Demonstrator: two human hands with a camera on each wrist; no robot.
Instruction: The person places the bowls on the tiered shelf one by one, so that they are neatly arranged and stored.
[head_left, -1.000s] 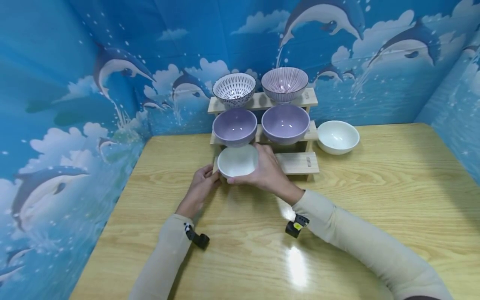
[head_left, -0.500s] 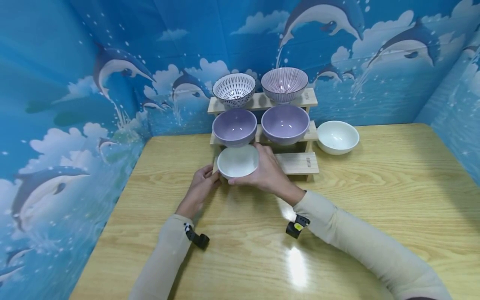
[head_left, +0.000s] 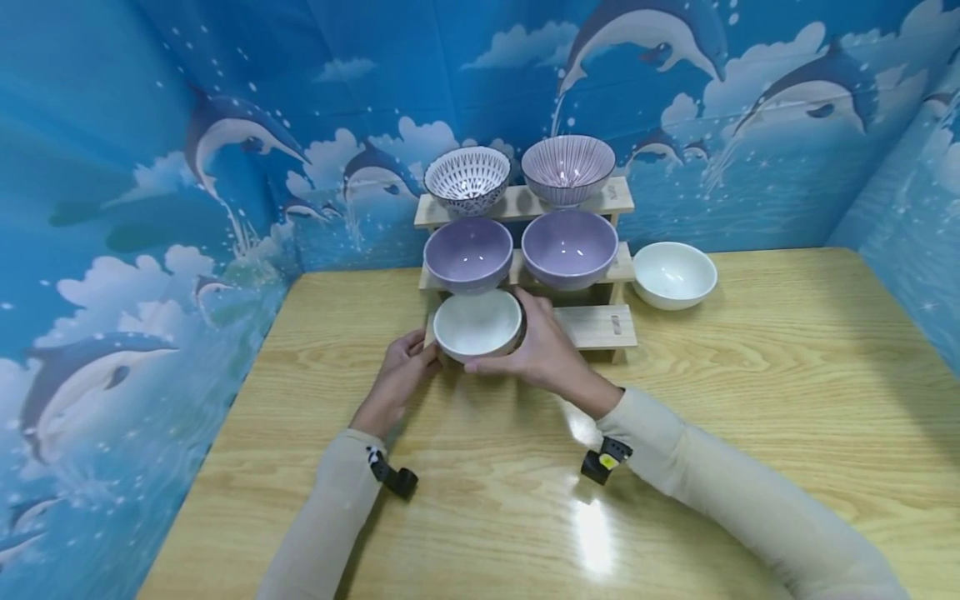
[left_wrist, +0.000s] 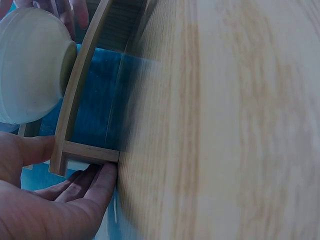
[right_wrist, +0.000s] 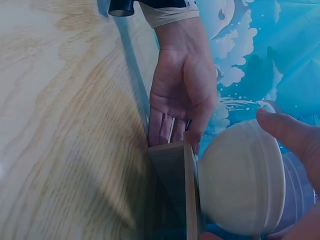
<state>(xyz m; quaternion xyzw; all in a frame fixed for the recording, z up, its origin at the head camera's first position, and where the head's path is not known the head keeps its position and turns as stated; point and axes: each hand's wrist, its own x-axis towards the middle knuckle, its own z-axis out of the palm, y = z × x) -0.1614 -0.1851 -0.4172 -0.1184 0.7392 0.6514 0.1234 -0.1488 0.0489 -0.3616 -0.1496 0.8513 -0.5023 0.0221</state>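
A white bowl (head_left: 477, 323) sits upright on the left half of the wooden rack's lowest shelf (head_left: 596, 327). My right hand (head_left: 543, 346) is around its right side, thumb in front and fingers behind, with a narrow dark gap between palm and bowl. In the right wrist view, the thumb (right_wrist: 287, 132) overlaps the bowl's rim; whether it touches is unclear. My left hand (head_left: 401, 375) grips the rack's left end. In the left wrist view, its thumb (left_wrist: 37, 149) presses the shelf edge and its fingers lie against the short leg (left_wrist: 90, 152).
Two purple bowls, the left one (head_left: 468, 254) and the right one (head_left: 570, 248), stand on the middle shelf. Above them are a black-patterned bowl (head_left: 467, 179) and a striped bowl (head_left: 568, 169). Another white bowl (head_left: 674, 275) stands on the table (head_left: 750, 400) right of the rack.
My right hand has loosened and shifted slightly right, uncovering more of the white bowl, which now looks more level. My left hand has stayed at the rack's end.
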